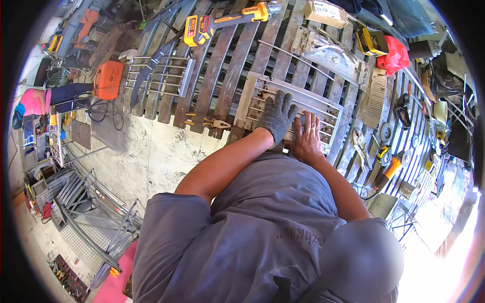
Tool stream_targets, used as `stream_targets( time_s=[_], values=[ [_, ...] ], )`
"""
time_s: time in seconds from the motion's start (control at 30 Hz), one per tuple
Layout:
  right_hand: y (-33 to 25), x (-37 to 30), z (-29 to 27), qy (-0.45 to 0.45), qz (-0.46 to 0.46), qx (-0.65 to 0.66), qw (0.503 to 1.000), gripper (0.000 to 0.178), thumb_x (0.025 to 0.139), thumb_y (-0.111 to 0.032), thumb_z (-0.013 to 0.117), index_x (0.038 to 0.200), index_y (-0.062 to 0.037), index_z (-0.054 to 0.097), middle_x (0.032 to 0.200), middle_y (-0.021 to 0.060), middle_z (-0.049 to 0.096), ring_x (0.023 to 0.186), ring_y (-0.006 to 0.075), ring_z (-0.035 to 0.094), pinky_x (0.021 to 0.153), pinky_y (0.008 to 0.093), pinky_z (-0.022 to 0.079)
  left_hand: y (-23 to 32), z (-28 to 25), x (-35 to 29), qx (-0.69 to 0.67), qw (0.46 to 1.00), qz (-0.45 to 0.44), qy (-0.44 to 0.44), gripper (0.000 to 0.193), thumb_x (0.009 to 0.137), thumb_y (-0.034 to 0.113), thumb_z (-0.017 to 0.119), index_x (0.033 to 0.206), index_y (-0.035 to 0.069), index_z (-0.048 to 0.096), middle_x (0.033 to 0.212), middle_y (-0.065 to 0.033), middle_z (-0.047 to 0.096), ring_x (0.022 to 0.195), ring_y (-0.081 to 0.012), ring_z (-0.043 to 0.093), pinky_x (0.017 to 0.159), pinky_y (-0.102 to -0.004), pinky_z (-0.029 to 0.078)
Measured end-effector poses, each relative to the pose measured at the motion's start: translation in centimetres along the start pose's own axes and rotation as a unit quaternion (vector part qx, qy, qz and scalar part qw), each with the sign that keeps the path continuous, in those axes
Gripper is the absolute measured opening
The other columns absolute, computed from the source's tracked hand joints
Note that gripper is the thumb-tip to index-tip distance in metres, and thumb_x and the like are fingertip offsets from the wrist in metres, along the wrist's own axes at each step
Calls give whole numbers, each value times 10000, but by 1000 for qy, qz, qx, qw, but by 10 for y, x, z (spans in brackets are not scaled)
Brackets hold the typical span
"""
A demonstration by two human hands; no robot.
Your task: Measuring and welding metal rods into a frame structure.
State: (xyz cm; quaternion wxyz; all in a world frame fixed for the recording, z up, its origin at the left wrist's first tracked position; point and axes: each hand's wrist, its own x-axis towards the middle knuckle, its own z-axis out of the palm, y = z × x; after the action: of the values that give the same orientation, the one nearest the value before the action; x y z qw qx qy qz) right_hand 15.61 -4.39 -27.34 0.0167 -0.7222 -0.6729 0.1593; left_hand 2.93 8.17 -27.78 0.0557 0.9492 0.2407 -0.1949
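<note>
A metal grille of thin parallel rods [319, 112] lies on a grey metal plate [243, 108] on the slatted wooden bench, close in front of me. My left hand [277, 116], in a dark grey knit glove, rests flat across the rods with its fingers apart. Bare and just to its right, my right hand [307, 137] lies over the near part of the grille, fingers stretched forward. Neither hand grips anything. The grille's near edge is partly hidden by my hands and body. Pliers with yellow handles [218, 123] lie left of the plate.
A second rod grille [159, 76] lies at the bench's left. Beyond are a yellow cordless tool [242, 19] and a cardboard box [326, 12]. Locking pliers [360, 149], a tape measure [384, 154] and an orange-yellow power tool [392, 169] lie right. Another person [38, 102] is far left.
</note>
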Motion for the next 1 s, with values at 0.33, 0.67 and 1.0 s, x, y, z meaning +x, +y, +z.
stream_targets(
  time_s=[0.33, 0.67, 1.0],
  values=[
    [0, 0, -3, -10, -2, 25, 1000, 984, 811, -476, 836, 1510, 38, 372, 1603, 382, 238, 1520, 588, 200, 1268, 659, 129, -4, 10, 6, -83, 995, 7, 48, 607, 1014, 253, 545, 1595, 140, 412, 1707, -256, 231, 1569, -513, 195, 1171, -685, 327],
    [1, -3, -14, -19, -1, 14, 1000, 965, 850, -527, 793, 1536, 24, 395, 1641, 361, 232, 1563, 531, 179, 1287, 610, 132, 1, 3, 3, -26, 999, 6, 21, 692, 1024, 355, 526, 1651, 132, 337, 1744, -249, 138, 1593, -531, 91, 1208, -713, 208],
    [21, -49, -53, 68, -91, 58, 992, 530, 870, -177, 783, 1348, -34, 605, 1578, 232, 435, 1537, 415, 348, 1247, 537, 327, -27, -10, -58, -233, 951, 158, 127, 584, 916, 219, 660, 1465, 63, 538, 1494, -222, 517, 1391, -398, 486, 1138, -544, 410]
  ],
)
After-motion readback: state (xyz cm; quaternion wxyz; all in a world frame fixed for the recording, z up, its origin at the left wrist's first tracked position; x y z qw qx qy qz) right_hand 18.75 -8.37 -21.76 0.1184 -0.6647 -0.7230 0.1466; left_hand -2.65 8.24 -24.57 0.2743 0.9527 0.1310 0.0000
